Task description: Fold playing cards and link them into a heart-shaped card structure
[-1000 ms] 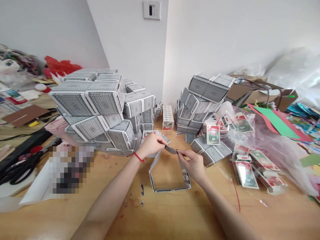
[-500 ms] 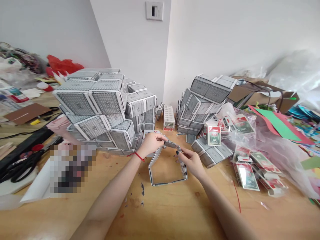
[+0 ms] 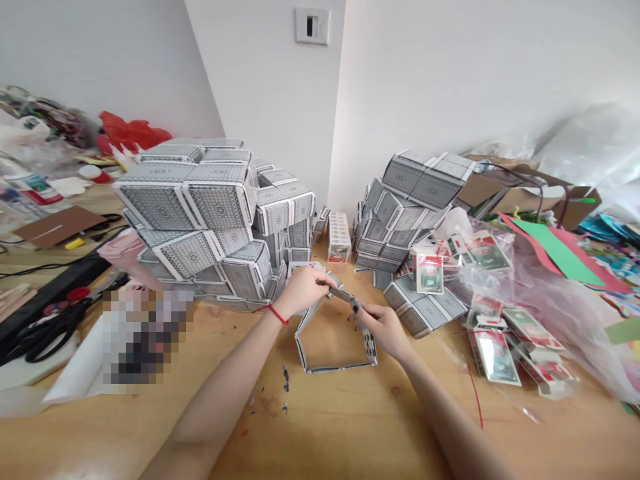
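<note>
A hollow frame of joined playing cards (image 3: pixel 334 365) stands on the wooden table (image 3: pixel 350 433) in front of me, its walls thin and its top side held up off the table. My left hand (image 3: pixel 303 289), with a red string round the wrist, pinches the top strip of the frame from the left. Pinching the same strip from the right, at the frame's upper right corner, is my right hand (image 3: pixel 383 325). Both hands are closed on the card frame.
A big stack of grey-backed card blocks (image 3: pixel 200 213) rises at the left, a smaller pile (image 3: pixel 405 200) at the right. Red-and-green card packs (image 3: pixel 493 350) and clear plastic lie at the right. Black scissors (image 3: pixel 40 333) and a blurred patch are at the left.
The view has shifted slightly. My hands have stayed on the frame's top strip, and the right hand has slid in closer to the left one.
</note>
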Demonstrator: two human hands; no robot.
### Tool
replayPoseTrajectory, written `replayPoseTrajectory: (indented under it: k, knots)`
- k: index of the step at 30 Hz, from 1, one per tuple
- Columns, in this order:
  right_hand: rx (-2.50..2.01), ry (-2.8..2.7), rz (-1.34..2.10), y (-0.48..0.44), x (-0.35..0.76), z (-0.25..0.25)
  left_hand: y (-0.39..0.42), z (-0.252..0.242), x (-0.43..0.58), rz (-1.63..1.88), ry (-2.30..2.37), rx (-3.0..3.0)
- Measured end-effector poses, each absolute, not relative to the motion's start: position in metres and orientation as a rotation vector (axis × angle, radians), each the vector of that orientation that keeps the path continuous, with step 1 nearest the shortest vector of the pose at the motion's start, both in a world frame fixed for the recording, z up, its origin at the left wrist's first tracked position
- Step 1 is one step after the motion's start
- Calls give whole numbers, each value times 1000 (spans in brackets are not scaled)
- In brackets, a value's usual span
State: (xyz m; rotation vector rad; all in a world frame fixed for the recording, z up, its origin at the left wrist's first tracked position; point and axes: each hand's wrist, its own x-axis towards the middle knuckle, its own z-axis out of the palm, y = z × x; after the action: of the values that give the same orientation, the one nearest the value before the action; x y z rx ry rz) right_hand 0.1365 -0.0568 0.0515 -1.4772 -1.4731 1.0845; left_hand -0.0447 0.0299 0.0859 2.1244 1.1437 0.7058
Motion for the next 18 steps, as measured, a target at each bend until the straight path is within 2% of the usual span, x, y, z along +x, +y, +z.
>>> replayPoseTrajectory:
  k: [8,18]
  knots:
    - [-1465,-1362,1113,-54,137,43,26,85,-39,722,1103,2050]
    - [-1307,-1179,1164,-49,140,38,24,88,-32,756,774,1828]
